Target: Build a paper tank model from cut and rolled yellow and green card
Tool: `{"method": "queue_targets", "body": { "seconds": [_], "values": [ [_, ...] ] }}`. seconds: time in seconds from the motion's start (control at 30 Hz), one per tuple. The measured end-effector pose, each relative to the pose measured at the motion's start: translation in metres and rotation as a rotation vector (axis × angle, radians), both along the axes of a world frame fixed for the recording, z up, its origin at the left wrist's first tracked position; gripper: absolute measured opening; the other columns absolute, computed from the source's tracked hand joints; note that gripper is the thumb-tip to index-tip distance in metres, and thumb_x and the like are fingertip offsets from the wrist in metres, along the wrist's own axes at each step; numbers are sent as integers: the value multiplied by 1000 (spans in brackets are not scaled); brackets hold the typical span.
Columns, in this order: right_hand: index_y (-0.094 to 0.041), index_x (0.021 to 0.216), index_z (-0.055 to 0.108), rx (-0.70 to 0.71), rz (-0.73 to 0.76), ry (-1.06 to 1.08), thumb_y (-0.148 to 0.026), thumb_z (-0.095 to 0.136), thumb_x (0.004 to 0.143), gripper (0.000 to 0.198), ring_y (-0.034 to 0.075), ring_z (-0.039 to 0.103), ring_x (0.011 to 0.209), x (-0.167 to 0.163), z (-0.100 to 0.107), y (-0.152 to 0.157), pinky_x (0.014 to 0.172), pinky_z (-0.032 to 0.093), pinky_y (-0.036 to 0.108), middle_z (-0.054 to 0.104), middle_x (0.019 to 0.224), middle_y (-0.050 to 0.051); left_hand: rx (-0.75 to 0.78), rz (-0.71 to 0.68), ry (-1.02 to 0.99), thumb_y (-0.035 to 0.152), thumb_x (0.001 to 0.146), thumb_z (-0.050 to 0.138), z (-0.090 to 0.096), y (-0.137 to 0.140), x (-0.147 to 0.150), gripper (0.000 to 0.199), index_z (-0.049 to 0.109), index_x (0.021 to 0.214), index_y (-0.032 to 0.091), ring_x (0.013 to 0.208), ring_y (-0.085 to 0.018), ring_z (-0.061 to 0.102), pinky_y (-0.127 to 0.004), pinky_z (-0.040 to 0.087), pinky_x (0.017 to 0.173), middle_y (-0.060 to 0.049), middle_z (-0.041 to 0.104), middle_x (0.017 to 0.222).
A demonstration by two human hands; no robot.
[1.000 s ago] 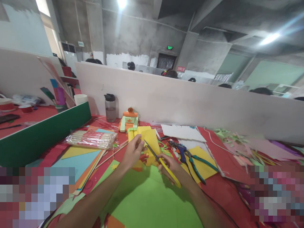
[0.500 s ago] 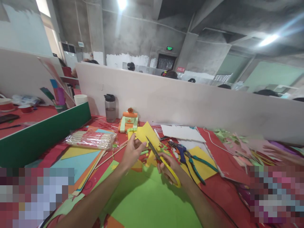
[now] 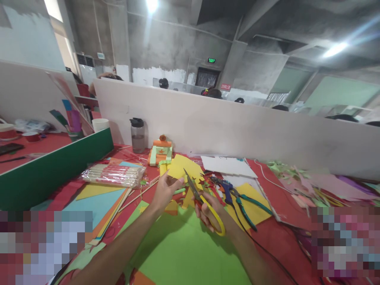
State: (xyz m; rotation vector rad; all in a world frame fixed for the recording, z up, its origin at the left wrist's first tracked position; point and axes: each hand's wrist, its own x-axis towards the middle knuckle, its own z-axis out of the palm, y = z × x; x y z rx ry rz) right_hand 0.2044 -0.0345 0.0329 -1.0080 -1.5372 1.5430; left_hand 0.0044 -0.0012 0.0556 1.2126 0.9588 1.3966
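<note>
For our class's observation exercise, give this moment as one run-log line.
left hand: holding yellow paper | right hand: holding yellow-handled scissors | below: green sheet | nearby: teal-handled pliers, water bottle

Yellow-handled metal scissors (image 3: 211, 209) obstruct the space above the middle of the red tabletop (image 3: 279, 237); an upright white partition (image 3: 225, 126) bars its back edge. There is room above the flat green paper sheet (image 3: 190, 249) toward the front edge.

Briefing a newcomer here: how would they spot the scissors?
Below the white partition is a red table with a large green sheet. Near that sheet, the right hand holds the scissors. Yellow-handled, they differ from the teal-handled tool lying further right.
</note>
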Motion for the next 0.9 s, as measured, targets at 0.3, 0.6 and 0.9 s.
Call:
{"method": "queue_targets", "body": {
  "seconds": [0.3, 0.6, 0.9],
  "values": [
    [-20, 110, 54, 10, 22, 31, -79, 66, 68, 74, 2, 37, 32, 0, -3, 2, 28, 33, 13, 61, 68, -3, -27, -44, -78, 43, 74, 77, 5, -5, 3, 48, 64, 112, 18, 82, -20, 69, -33, 54, 79, -7, 74, 95],
    [-20, 108, 56, -113, -61, -10, -63, 71, 75, 56, 3, 35, 28, -6, 0, 3, 23, 34, 13, 58, 59, -7, -6, -46, -38, 46, 76, 75, 0, 0, 2, 44, 63, 107, 17, 74, -18, 67, -29, 53, 70, -3, 71, 80],
    [-19, 106, 54, -49, -39, -25, -73, 67, 73, 65, 2, 35, 30, -7, 0, 1, 24, 32, 12, 58, 61, -7, -17, -6, 6, 54, 79, 70, -3, 1, 1, 42, 66, 94, 15, 73, -20, 69, -31, 55, 70, -5, 72, 78]
  ]
}}
